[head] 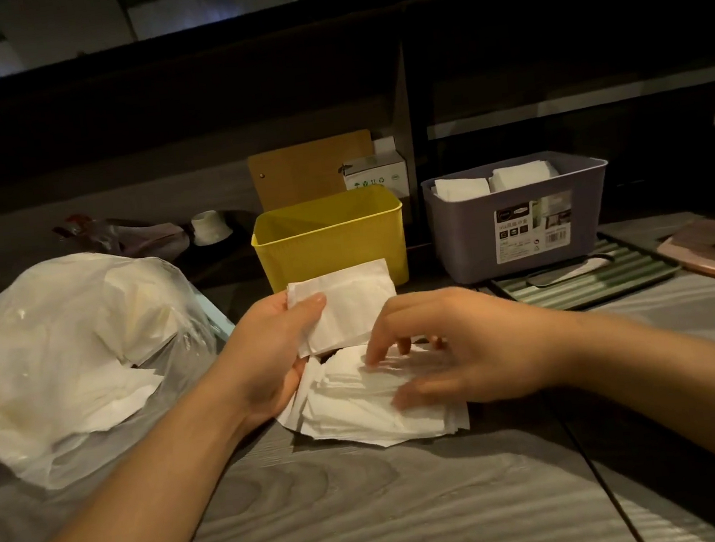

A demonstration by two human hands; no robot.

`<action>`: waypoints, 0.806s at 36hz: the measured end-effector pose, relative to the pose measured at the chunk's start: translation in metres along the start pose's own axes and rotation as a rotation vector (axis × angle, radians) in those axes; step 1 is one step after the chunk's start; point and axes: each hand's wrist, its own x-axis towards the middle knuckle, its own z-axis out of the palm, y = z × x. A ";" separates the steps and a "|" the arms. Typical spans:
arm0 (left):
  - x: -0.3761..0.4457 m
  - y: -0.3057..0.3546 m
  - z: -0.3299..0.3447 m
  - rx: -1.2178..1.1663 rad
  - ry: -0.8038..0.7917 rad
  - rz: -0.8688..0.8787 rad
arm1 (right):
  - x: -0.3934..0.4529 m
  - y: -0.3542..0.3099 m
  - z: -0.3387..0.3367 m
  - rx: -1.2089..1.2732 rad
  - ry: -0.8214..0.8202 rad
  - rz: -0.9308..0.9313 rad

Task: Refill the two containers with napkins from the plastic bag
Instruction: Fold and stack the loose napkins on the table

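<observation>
Napkins lie in a loose, fanned-out pile [374, 398] on the grey wood-grain counter [374, 514], right in front of the person. The left hand [267, 352] grips a small stack of napkins [346, 305] lifted just above the pile, thumb across the top sheet and fingers curled underneath. The right hand [458, 348] hangs over the pile with its fingers bent downward, fingertips touching the top sheets; it is slightly blurred, so I cannot tell whether it pinches any of them. Left of the pile sits the plastic bag [67, 361], clear and bulging, with more white napkins visible through it. Behind the held stack stands the yellow container [329, 238], and no napkins show in the part of its inside that can be seen. Just to its right, a little apart, stands the grey container [519, 221], with a printed label on its front wall and two stacks of napkins reaching near its rim. The grey container rests partly on a green ribbed tray [580, 285]. Behind the yellow container a brown board [308, 169] leans upright with a small white carton [376, 175] beside it. Further left, near the back of the counter, are a small white cup-like object [210, 227] and a dark crumpled bag [129, 239].
</observation>
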 end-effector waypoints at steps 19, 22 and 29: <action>-0.005 0.003 0.001 -0.055 -0.046 -0.035 | -0.006 0.014 -0.013 0.097 0.101 0.065; -0.005 0.004 0.002 -0.060 -0.046 -0.031 | -0.007 0.017 -0.016 0.062 0.101 0.080; -0.005 0.002 0.000 -0.061 -0.072 -0.026 | -0.004 0.022 -0.014 0.168 0.289 0.174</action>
